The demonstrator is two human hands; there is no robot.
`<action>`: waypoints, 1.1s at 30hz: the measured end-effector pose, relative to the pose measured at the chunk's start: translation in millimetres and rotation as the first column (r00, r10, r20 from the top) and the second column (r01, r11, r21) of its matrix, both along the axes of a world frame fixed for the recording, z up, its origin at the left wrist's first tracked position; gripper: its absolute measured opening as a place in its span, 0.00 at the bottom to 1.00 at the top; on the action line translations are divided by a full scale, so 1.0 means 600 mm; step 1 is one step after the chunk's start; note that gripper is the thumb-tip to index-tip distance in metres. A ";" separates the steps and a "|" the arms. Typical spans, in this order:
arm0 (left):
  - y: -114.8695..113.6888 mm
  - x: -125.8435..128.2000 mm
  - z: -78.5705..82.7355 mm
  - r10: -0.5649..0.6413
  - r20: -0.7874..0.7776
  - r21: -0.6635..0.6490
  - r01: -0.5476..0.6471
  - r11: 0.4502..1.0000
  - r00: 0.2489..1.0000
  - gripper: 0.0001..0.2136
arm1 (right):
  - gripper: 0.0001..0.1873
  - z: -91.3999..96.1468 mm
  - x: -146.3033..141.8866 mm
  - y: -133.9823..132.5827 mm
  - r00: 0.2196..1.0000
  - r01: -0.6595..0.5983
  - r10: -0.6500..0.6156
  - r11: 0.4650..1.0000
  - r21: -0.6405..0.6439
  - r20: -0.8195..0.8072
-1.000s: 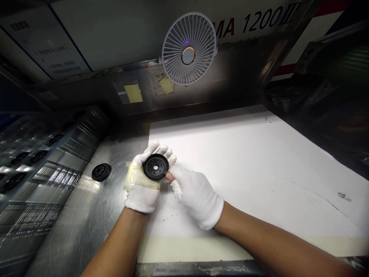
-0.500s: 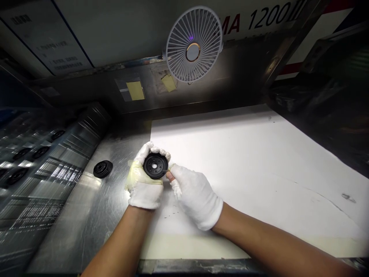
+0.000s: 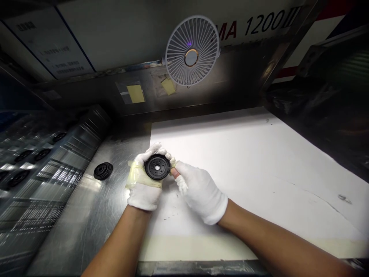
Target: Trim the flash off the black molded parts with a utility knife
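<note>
My left hand (image 3: 143, 181), in a white glove with yellowish tape around the palm, is wrapped round a black pulley wheel (image 3: 157, 167). The wheel's face, with a centre hole and a ring of smaller holes, is turned up toward me. At its right rim is my gloved right hand (image 3: 198, 188), thumb and fingers pinched together with a bare fingertip showing. What the pinch holds is too small to make out. Left of my hands, a second black pulley wheel (image 3: 103, 171) lies on the metal table, its grooved side visible.
White paper (image 3: 230, 154) covers the metal table (image 3: 95, 207) in the middle and right. On the left stand stacked clear trays (image 3: 54, 181) with several black wheels. A round fan (image 3: 191, 57) is mounted at the back, before a machine panel (image 3: 129, 34).
My right hand has shifted slightly right along with the wheel's rim, still pinched. The wheel in my left hand is turned a little. The camera view has tilted slightly.
</note>
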State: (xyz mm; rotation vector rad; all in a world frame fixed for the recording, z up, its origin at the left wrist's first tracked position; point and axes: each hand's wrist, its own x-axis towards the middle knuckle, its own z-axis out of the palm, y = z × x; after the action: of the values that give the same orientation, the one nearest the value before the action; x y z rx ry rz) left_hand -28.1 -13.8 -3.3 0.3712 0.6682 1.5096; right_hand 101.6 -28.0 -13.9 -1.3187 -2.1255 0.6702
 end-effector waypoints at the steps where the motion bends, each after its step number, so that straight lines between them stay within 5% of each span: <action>1: 0.001 0.000 0.002 0.002 -0.008 -0.001 -0.002 1.000 1.000 0.07 | 0.10 0.005 0.003 0.004 1.000 0.019 -0.019 1.000 -0.010 -0.021; 7: 0.003 -0.001 0.008 -0.011 -0.013 0.023 0.011 1.000 1.000 0.04 | 0.10 0.025 0.009 0.019 0.999 0.044 -0.045 0.998 -0.052 -0.022; 16: -0.007 0.010 0.009 -0.047 0.105 0.029 0.044 0.999 0.993 0.04 | 0.11 -0.007 0.003 -0.008 0.996 0.055 -0.056 0.998 0.010 0.066; 33: -0.011 0.029 0.009 0.213 0.027 0.046 -0.214 0.976 0.977 0.02 | 0.09 -0.009 -0.014 -0.028 0.993 0.069 -0.071 0.997 0.027 0.092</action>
State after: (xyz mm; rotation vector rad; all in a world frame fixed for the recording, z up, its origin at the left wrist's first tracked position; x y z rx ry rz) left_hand -10.9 -20.3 1.8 0.3271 0.6718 1.7340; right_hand 92.9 -44.8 -19.4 -1.4296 -2.1424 0.5628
